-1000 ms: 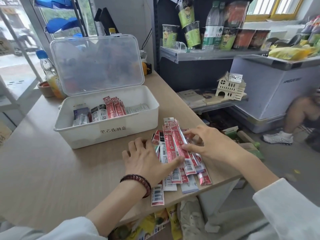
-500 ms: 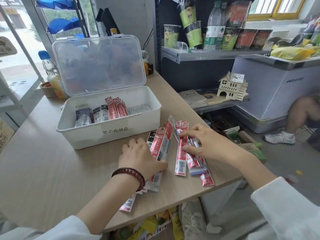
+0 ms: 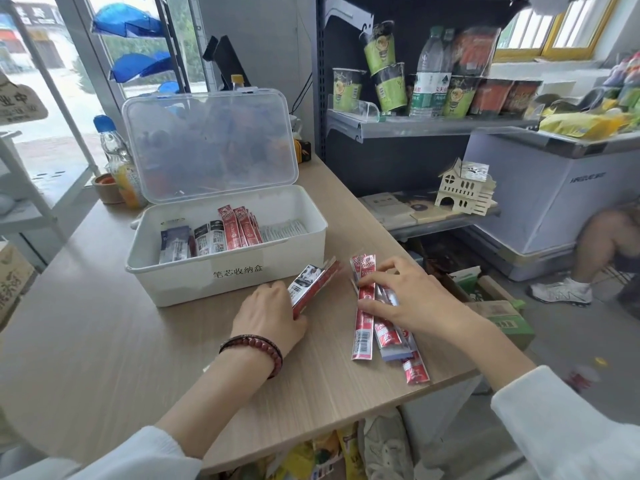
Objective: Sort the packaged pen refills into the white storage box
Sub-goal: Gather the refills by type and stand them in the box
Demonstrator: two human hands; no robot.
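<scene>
Wooden surface [image 3: 104, 341] by white box [image 3: 242, 282]: left hand [image 3: 270, 317] grips a refill bundle [image 3: 313, 282], right hand [image 3: 415, 296] rests spread fingers [image 3: 377, 277] on loose refills [image 3: 363, 334]

Both bare hands low over the pale wood-grain table [image 3: 104, 341], one gripping, one resting.
The left hand [image 3: 268, 313] sits mid-table, knuckles up, fingers curled round a slim bundle of red-and-white refill packets [image 3: 313, 284] tilted on edge; a dark red beaded bracelet [image 3: 252, 351] circles its wrist, and the bare forearm runs back to the front edge. The right hand [image 3: 408, 294] lies near the right edge, palm down, fingers spread and lightly bent, index tip and thumb touching flat red refill packets [image 3: 363, 327].
</scene>
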